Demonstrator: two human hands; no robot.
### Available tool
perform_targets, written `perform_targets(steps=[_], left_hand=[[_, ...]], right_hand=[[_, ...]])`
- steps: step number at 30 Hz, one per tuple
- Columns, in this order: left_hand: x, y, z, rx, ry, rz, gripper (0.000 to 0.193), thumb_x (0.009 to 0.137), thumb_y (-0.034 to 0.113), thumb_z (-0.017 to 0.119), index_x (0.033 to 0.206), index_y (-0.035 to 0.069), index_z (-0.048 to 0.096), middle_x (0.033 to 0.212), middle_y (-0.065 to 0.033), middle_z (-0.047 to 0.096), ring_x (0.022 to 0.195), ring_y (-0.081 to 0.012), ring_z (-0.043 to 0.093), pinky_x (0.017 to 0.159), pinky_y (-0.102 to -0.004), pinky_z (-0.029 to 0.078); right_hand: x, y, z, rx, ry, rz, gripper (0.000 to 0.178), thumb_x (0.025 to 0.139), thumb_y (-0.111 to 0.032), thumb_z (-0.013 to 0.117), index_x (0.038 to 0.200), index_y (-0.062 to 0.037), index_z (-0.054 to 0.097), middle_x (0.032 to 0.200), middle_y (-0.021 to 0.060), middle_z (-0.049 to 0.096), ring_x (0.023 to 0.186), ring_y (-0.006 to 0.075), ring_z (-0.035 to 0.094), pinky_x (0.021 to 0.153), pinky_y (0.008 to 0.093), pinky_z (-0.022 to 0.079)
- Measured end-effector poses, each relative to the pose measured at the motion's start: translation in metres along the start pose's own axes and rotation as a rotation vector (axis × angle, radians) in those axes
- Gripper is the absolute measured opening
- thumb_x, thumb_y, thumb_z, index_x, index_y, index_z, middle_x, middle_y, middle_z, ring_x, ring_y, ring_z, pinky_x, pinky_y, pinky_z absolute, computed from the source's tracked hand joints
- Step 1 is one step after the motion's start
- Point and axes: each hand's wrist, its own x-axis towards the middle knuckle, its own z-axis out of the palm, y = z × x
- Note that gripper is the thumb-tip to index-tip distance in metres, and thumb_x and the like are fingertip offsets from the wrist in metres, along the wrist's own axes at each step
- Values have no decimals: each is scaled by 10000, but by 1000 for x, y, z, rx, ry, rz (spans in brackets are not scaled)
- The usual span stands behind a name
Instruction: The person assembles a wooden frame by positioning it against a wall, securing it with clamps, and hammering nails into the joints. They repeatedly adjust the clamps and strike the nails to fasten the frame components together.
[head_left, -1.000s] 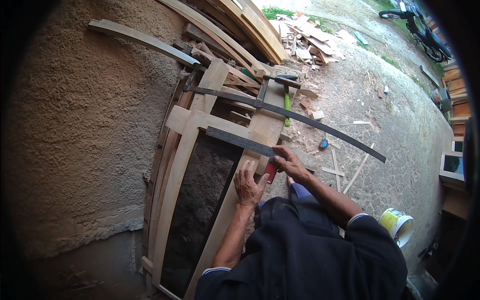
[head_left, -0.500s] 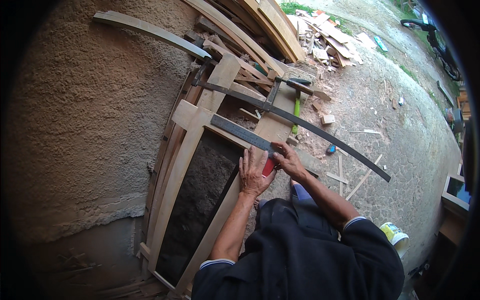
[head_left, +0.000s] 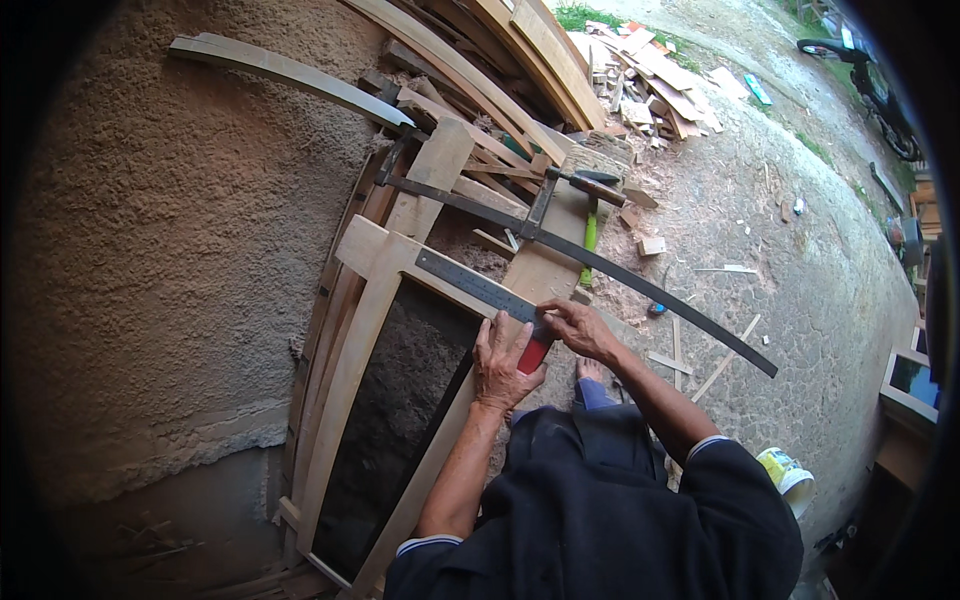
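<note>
A try square with a grey steel blade [head_left: 472,284] and a red handle lies across the end rail of a pale wooden frame [head_left: 345,400]. My left hand [head_left: 503,368] holds it at the corner, fingers pressed on the blade and thumb beside the red handle. At the blade's right end is my right hand [head_left: 585,332], its fingers curled into a pinch. Whatever they may hold is too small to make out. A dark panel or opening [head_left: 400,370] shows inside the frame. Beyond the rail, a long metal bar clamp [head_left: 650,288] lies across the boards.
A hammer with a green handle [head_left: 590,235] rests past the clamp. Long planks [head_left: 545,50] and a heap of offcuts [head_left: 650,80] lie at the far side. A rough wall [head_left: 200,250] stands on the left. A bucket [head_left: 793,482] and thin sticks [head_left: 725,357] are on the ground at right.
My right hand has shifted slightly down, its fingers drawn closer together at the blade's end. My left hand stays on the square. The whole view has moved a little.
</note>
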Motion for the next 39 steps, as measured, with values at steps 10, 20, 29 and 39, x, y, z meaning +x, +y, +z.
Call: perform_targets(steps=[10, 20, 29, 39], left_hand=[[-2, 0, 0, -27, -15, 2, 818, 649, 373, 852, 1405, 186, 601, 1582, -274, 328, 1388, -541, 319, 1128, -596, 355], [-3, -3, 1, -23, -18, -4, 797, 656, 400, 838, 1393, 193, 614, 1572, -269, 351, 1374, -535, 343, 1128, -582, 361], [-3, -3, 1, -30, -21, -12, 798, 657, 399, 834, 1397, 196, 613, 1575, -268, 350, 1378, -525, 345, 1133, -577, 356], [-1, -1, -2, -3, -14, -6, 780, 678, 439, 809, 1398, 210, 611, 1559, -260, 382, 1370, -513, 369, 1137, -557, 354]], right_hand=[[113, 23, -103, -487, 501, 316, 540, 899, -509, 668, 1117, -16, 635, 1031, 252, 706, 988, 409, 687, 866, 492, 527], [122, 45, -87, -449, 648, 307, 682, 791, -384, 791, 1229, 50, 500, 1172, 317, 643, 1091, 459, 638, 945, 506, 504], [139, 96, -86, -93, 904, 342, 490, 793, -199, 731, 1215, 5, 589, 992, 162, 717, 893, 282, 690, 825, 421, 543], [131, 107, -135, 499, 924, 261, 290, 962, -125, 622, 1186, -108, 439, 932, 89, 614, 688, 154, 637, 527, 328, 526]])
